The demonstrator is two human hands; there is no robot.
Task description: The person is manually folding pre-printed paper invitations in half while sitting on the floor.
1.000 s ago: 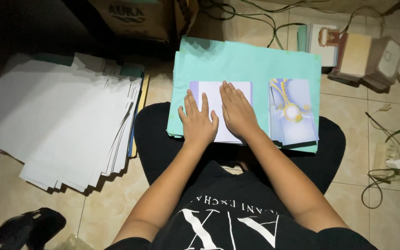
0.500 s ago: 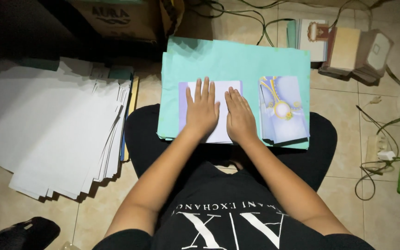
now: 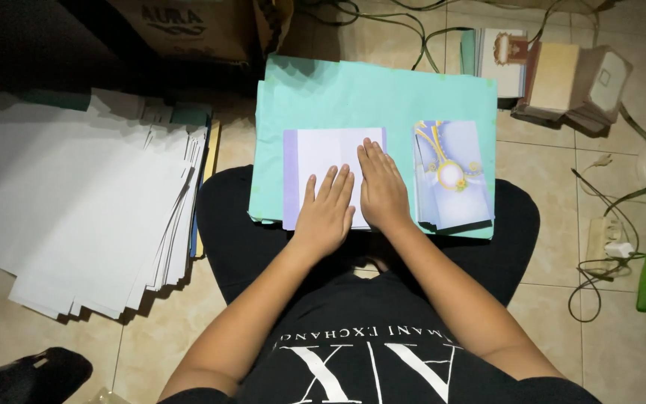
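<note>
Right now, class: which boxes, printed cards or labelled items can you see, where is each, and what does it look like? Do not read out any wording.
Cardboard box: top, behind the papers; brown, dark print.
Printed card stack: on the teal sheets, beside the right hand; lilac-blue, yellow ornament.
Folded card: under both hands, left hand lower; white, lilac edge.
Small card stacks: top right on floor; cream and tan.

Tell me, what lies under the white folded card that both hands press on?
Under the white card lies a stack of teal paper sheets, resting on the person's lap. The left hand and right hand cover its lower part, so anything there is hidden.
</note>
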